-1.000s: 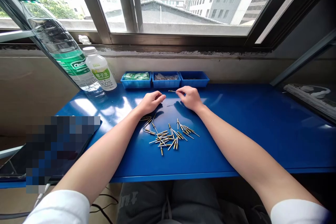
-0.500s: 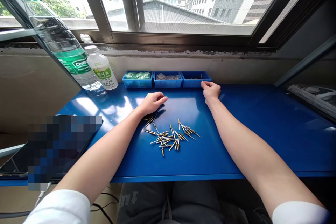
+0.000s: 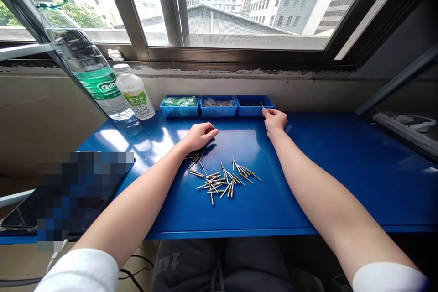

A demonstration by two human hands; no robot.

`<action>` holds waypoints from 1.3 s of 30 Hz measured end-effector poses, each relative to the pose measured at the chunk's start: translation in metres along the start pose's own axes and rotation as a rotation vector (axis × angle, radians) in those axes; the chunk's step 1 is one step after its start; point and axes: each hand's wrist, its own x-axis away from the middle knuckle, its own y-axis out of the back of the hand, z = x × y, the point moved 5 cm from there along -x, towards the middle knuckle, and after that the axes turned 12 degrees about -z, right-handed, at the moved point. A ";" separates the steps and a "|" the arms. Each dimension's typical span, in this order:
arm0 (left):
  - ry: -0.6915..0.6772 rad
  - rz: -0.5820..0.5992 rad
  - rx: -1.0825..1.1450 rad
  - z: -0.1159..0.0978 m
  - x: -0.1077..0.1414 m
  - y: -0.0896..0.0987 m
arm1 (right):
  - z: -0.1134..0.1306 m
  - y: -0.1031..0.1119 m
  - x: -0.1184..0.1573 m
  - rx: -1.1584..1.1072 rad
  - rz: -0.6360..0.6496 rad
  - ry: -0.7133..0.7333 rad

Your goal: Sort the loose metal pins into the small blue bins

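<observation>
My right hand (image 3: 275,120) pinches a single rivet (image 3: 262,105) at the front right corner of the right blue bin (image 3: 251,110), which has a few dark, thin pieces inside. Over the table, left of centre, my left hand (image 3: 201,135) has its fingers curled together; whatever they hold, if anything, is hidden. Several brass-and-silver rivets (image 3: 219,182) lie in a loose pile on the blue table (image 3: 273,205), nearer to me than both hands. Some of them lie just below my left wrist.
Beside the right bin stand a middle bin (image 3: 219,111) with clear packets and a left bin (image 3: 179,112) with green packets. A small bottle (image 3: 135,93) and a large water bottle (image 3: 92,73) stand at the back left. A dark device (image 3: 99,191) lies at the left edge.
The rivet in my right hand has tipped from upright to slanting left over the right bin. My left hand has stayed in about the same place.
</observation>
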 end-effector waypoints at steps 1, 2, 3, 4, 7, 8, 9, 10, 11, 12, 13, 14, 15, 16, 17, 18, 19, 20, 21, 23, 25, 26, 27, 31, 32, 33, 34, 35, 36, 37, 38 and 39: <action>0.000 0.001 0.001 0.000 0.000 0.000 | -0.001 0.000 0.000 -0.008 0.000 -0.004; 0.000 0.001 0.002 0.000 0.000 0.000 | -0.001 -0.001 0.000 -0.016 -0.001 -0.009; 0.000 0.001 0.003 0.000 0.000 0.000 | -0.001 -0.001 0.000 -0.023 0.000 -0.013; 0.000 0.001 0.003 0.000 0.000 0.000 | -0.001 -0.001 0.000 -0.029 0.001 -0.017; -0.002 0.002 0.005 0.000 0.000 0.000 | 0.000 -0.001 0.001 -0.034 0.009 -0.026; -0.003 0.004 0.005 0.000 0.000 -0.001 | 0.001 -0.001 0.002 -0.032 0.013 -0.027; -0.003 0.005 0.004 0.000 0.000 -0.001 | 0.002 -0.001 0.002 -0.028 0.017 -0.027; -0.003 0.006 0.002 0.000 0.000 -0.001 | 0.002 -0.001 0.002 -0.022 0.022 -0.025; -0.004 0.007 0.000 0.000 0.000 0.000 | 0.002 -0.001 0.003 -0.015 0.028 -0.019; -0.005 0.006 -0.001 0.000 0.000 0.000 | 0.003 0.000 0.003 -0.009 0.035 -0.011; -0.007 0.006 0.000 0.000 0.000 0.000 | 0.004 0.000 0.004 -0.003 0.045 0.001; -0.011 0.008 0.002 0.000 0.000 0.000 | 0.005 0.000 0.004 0.003 0.058 0.016; -0.013 0.009 0.005 0.000 0.000 0.000 | 0.007 0.000 0.006 0.009 0.076 0.035; -0.013 0.010 0.007 0.000 0.000 0.000 | 0.010 -0.001 0.008 0.018 0.100 0.060; -0.013 0.010 0.007 0.000 0.000 0.000 | 0.015 -0.001 0.012 0.027 0.133 0.096; -0.012 0.009 0.006 0.000 0.000 0.000 | 0.021 -0.002 0.018 0.037 0.179 0.147; -0.011 0.007 0.004 0.001 0.000 0.000 | 0.029 -0.003 0.025 0.045 0.234 0.209; -0.010 0.005 0.003 0.001 0.000 0.000 | 0.038 -0.004 0.035 0.048 0.305 0.292; -0.007 0.001 0.004 0.002 -0.001 0.000 | 0.047 -0.006 0.047 0.045 0.391 0.375; 0.008 -0.009 0.022 0.004 -0.002 0.000 | 0.065 -0.008 0.076 0.029 0.579 0.525; 0.042 -0.030 0.084 0.009 -0.004 0.000 | 0.082 -0.008 0.109 -0.022 0.766 0.660; 0.066 -0.043 0.135 0.012 -0.005 0.000 | 0.090 -0.006 0.126 -0.063 0.845 0.744; 0.093 -0.058 0.196 0.015 -0.006 0.000 | 0.098 -0.004 0.143 -0.099 0.918 0.832; 0.207 -0.110 0.417 0.023 -0.010 0.001 | 0.115 0.005 0.191 -0.149 1.134 1.079; 0.223 -0.116 0.447 0.024 -0.010 0.001 | 0.117 0.006 0.198 -0.136 1.157 1.119; 0.231 -0.118 0.466 0.024 -0.010 0.001 | 0.118 0.007 0.202 -0.122 1.171 1.147; 0.232 -0.116 0.474 0.024 -0.010 0.001 | 0.118 0.007 0.204 -0.110 1.179 1.163; 0.226 -0.112 0.473 0.023 -0.010 0.001 | 0.118 0.007 0.205 -0.103 1.181 1.171; 0.218 -0.110 0.465 0.023 -0.010 0.001 | 0.118 0.007 0.205 -0.101 1.181 1.171; 0.208 -0.106 0.453 0.022 -0.009 0.001 | 0.118 0.007 0.204 -0.104 1.179 1.168; 0.197 -0.104 0.440 0.022 -0.009 0.001 | 0.118 0.007 0.203 -0.107 1.176 1.164; 0.187 -0.102 0.429 0.022 -0.009 0.001 | 0.118 0.007 0.201 -0.110 1.173 1.158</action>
